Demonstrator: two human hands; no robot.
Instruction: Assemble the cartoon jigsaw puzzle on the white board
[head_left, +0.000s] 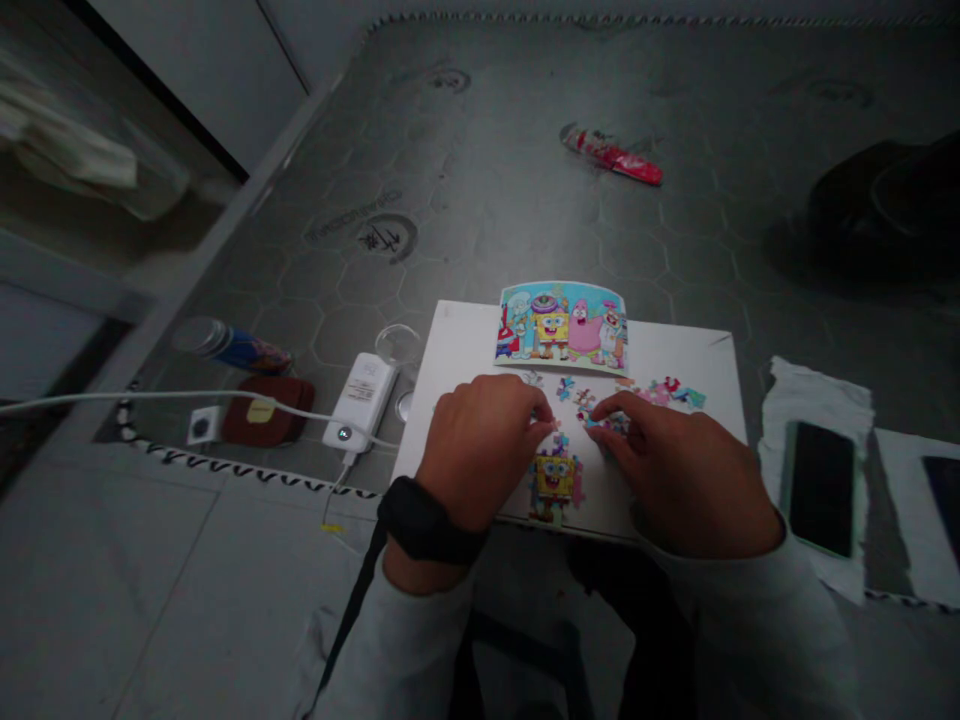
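Note:
My left hand, with a black watch on its wrist, pinches thumb and forefinger together above a white board; what lies between the fingertips is too small to make out. Across from it, my right hand grips a small puzzle piece between thumb and forefinger. Below the fingertips lies a joined puzzle section with a yellow cartoon figure. Loose puzzle pieces are scattered beyond both hands. A curved picture card with several cartoon figures rests at the board's far side.
Left of the board are a white power bank with a cable, a brown case and a blue can. At right a phone lies on white paper. A red packet lies farther back on the grey mat.

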